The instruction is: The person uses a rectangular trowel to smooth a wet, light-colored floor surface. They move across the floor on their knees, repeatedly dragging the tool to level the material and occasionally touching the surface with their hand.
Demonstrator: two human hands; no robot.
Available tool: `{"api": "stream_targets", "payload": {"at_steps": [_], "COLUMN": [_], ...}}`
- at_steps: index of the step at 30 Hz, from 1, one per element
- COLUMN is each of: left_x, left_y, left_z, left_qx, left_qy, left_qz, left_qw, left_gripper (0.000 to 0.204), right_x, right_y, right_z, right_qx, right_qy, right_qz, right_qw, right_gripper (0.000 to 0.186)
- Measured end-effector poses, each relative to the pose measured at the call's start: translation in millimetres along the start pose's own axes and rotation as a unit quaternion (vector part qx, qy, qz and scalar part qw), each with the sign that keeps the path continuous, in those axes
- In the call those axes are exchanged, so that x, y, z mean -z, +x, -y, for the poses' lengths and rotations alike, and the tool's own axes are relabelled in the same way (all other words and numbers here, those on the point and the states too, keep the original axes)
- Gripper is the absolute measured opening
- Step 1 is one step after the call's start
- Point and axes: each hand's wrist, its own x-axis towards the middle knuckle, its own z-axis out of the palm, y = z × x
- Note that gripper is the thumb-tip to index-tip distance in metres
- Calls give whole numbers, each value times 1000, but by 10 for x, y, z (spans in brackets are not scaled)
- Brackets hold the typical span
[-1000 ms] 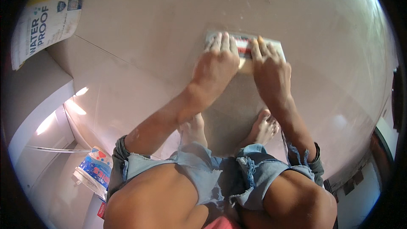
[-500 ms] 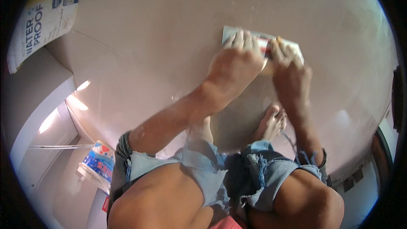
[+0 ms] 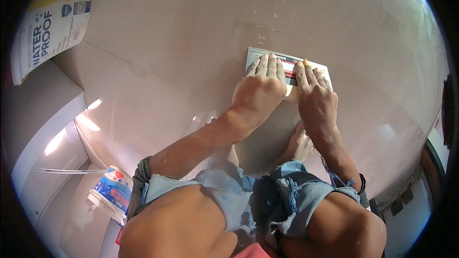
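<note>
My left hand (image 3: 260,83) holds the left half of a wide, flat metal blade (image 3: 290,62) with a red, white and black label, its fingertips pressed over the top face. My right hand (image 3: 316,88) grips the right half the same way, a short gap between the two hands. Both thumbs are mostly hidden. A pale tan strip, perhaps the handle, shows between them along the blade's near side. The blade lies low on or against the smooth grey-beige floor surface (image 3: 191,43), in front of my bare feet (image 3: 299,148), which are partly behind my forearms.
A printed white and yellow bag (image 3: 57,28) sits at the upper left above a curved grey ledge (image 3: 43,95). A blue and white package (image 3: 110,191) is at the lower left near a thin pale rod (image 3: 67,171). A dark-edged doorway or frame (image 3: 425,172) borders the right side.
Both hands and the blade moved rightward, then drew down toward my feet, sitting lower in the picture than in both earlier frames. The grip looks the same.
</note>
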Motion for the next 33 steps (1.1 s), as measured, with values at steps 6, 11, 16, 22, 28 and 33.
{"api": "stream_targets", "payload": {"at_steps": [6, 11, 16, 22, 28, 33], "left_x": [179, 189, 147, 404, 293, 211], "left_y": [139, 286, 128, 316, 78, 219], "left_z": [103, 218, 54, 248, 144, 285], "left_qx": [57, 8, 29, 37, 33, 34], "left_qy": [-41, -38, 33, -45, 14, -10], "left_qz": [70, 71, 70, 122, 7, 102], "left_qw": [995, 997, 997, 991, 999, 994], "left_gripper": [34, 35, 46, 38, 36, 42], "right_x": [-39, -77, -43, 234, 20, -47], "right_y": [193, 146, 134, 430, 230, 355], "right_z": [-8, -47, -39, -49, 133, 14], "right_qx": [15, 23, 34, -25, 32, 30], "right_qy": [99, 41, 59, 109, 41, 77], "right_qz": [19, -30, -20, 103, -24, -19], "right_qw": [995, 998, 997, 988, 998, 996], "right_gripper": [42, 40, 42, 40, 40, 38]}}
